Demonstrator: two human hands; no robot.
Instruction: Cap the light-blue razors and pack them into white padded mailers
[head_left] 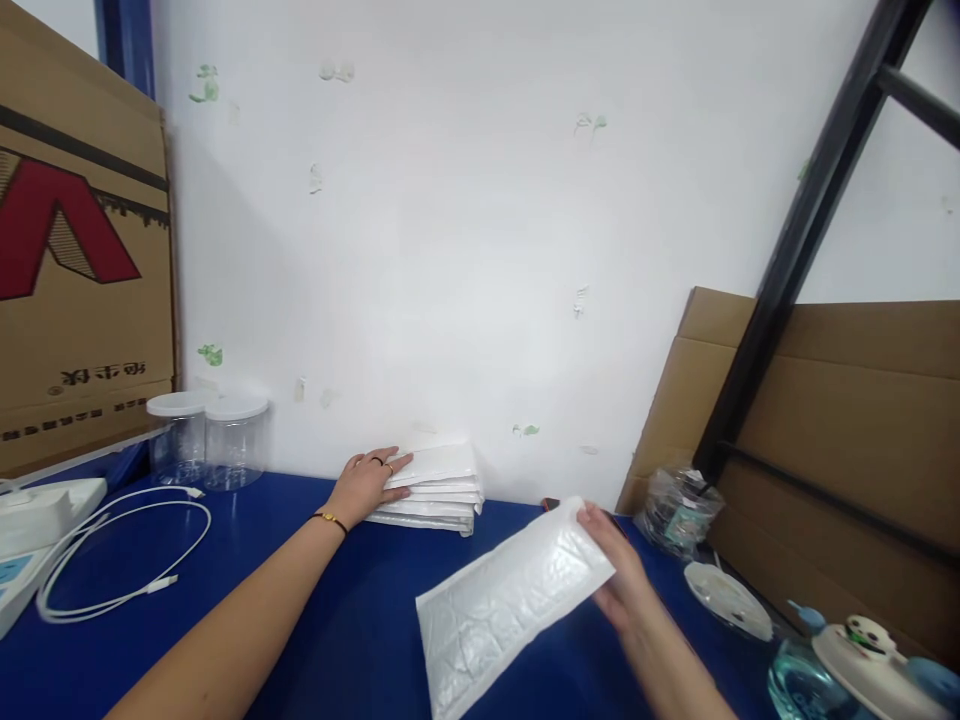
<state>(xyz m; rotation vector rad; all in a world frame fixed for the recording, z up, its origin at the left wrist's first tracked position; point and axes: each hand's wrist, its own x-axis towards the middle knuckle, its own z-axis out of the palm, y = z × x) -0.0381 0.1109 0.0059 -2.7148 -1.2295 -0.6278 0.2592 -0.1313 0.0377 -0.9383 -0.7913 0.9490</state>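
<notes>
Resting on the left end of a stack of white padded envelopes (435, 490), the left hand (371, 482) lays its fingers over the top one, with the thumb lower down against the front edges; whether it squeezes the stack, I cannot tell. The right hand (616, 565) grips one more envelope (514, 600) by its upper right corner, and this one slants down to the left, nearer the viewer than the stack.

The stack lies flat on a blue table (337, 640), close to the white wall (450, 250). A bracelet (330, 518) circles the left wrist.

Off to the left, two clear jars (236, 450) with white lids stand side by side near a big cardboard box (82, 330), and a white cable (209, 520) lies looped beside a power strip (22, 575). Over on the right are a clear plastic bag (679, 515) with things inside, a white dish (727, 600), and a panda figure (870, 635) on a pale lid.
</notes>
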